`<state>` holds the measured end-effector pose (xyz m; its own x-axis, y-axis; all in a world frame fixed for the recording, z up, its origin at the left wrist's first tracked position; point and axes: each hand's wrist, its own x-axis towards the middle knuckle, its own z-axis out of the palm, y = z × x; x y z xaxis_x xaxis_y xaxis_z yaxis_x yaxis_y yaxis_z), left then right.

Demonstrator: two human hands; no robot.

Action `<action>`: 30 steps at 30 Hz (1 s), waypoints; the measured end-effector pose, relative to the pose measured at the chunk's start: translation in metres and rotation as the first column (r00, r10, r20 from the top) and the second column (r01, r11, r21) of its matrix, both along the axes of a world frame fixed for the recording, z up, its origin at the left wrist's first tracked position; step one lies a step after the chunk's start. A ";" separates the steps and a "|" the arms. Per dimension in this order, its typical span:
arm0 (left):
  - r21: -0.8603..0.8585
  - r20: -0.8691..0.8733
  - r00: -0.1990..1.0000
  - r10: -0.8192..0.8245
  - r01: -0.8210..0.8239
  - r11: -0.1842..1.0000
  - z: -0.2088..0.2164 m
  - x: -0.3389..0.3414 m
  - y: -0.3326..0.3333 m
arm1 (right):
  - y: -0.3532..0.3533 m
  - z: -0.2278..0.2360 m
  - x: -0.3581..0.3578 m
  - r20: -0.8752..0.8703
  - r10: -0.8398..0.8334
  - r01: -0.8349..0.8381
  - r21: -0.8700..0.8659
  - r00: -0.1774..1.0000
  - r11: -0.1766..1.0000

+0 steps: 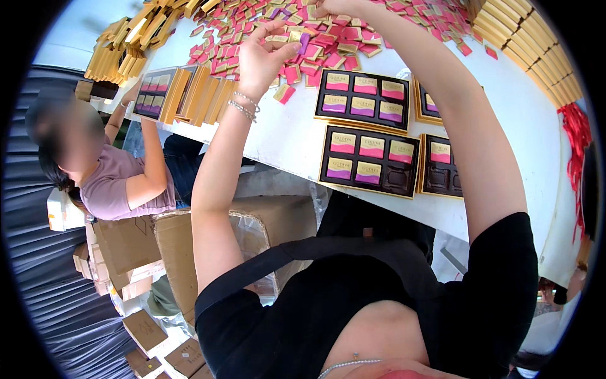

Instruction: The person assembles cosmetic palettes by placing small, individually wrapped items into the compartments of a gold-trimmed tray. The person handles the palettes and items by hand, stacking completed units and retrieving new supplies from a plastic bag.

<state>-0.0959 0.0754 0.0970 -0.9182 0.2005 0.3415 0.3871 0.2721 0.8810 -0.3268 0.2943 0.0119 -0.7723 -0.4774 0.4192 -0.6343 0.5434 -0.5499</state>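
Chocolates (pixel 325 39) are lying heaped past the 6-slot boxes (pixel 398 179), probably light, firm, kinda slick, so pinch the wrapped edges; left hand (pixel 259 60) is hovering half-curled, right hand (pixel 331 7) is getting cropped, can't tell if either's gripping.

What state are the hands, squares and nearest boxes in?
Loose squares: wrapped, scattered.
Left hand: over the squares, grip unclear.
Right hand: partly out of frame, grip unclear.
Upper-left box: open, six slots filled.
Lower-left box: open, five filled, one empty.
Upper-right box: open, mostly hidden.
Lower-right box: open, partly hidden, visibly part-filled.
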 end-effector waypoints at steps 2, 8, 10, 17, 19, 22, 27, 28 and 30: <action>0.016 0.117 0.990 0.073 -0.076 0.997 -0.016 0.006 -0.034 | -0.043 0.035 0.061 0.117 0.012 -0.029 0.149 0.993 0.988; 0.198 0.184 0.976 -0.119 0.082 0.977 0.002 0.015 0.005 | 0.033 0.079 0.115 0.276 -0.078 0.116 -0.125 0.958 0.985; 0.083 0.165 0.960 -0.227 0.216 0.973 0.000 0.027 0.003 | 0.040 0.119 0.192 0.498 -0.037 0.124 -0.143 0.866 0.982; -0.074 0.376 0.698 -0.610 0.679 0.731 0.033 0.103 0.089 | 0.109 0.146 0.409 0.499 -0.408 0.450 0.041 0.764 0.892; -0.211 0.364 0.637 -0.679 0.767 0.607 0.030 0.118 0.105 | 0.113 0.135 0.438 0.743 -0.340 0.584 -0.083 0.577 0.808; -0.456 0.227 0.608 -0.761 0.756 0.469 0.006 0.128 0.115 | 0.122 0.082 0.487 0.586 -0.314 0.518 -0.216 0.747 0.828; -0.538 0.234 0.742 -0.629 0.637 0.552 -0.013 0.151 0.101 | 0.099 0.045 0.497 0.261 -0.510 0.521 0.030 0.820 0.853; -0.542 0.213 0.764 -0.609 0.611 0.577 -0.013 0.155 0.100 | 0.099 0.041 0.496 0.122 -0.523 0.519 0.069 0.843 0.852; -0.716 -0.150 0.748 -0.646 0.368 0.593 -0.010 0.167 0.094 | 0.100 0.031 0.497 -0.158 -0.511 0.532 0.146 0.845 0.834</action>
<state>0.0713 0.1692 0.0867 -0.4249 0.8763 0.2269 0.8760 0.3348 0.3473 0.1705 0.3945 0.0427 -0.8823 -0.0910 0.4618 -0.2788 0.8915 -0.3571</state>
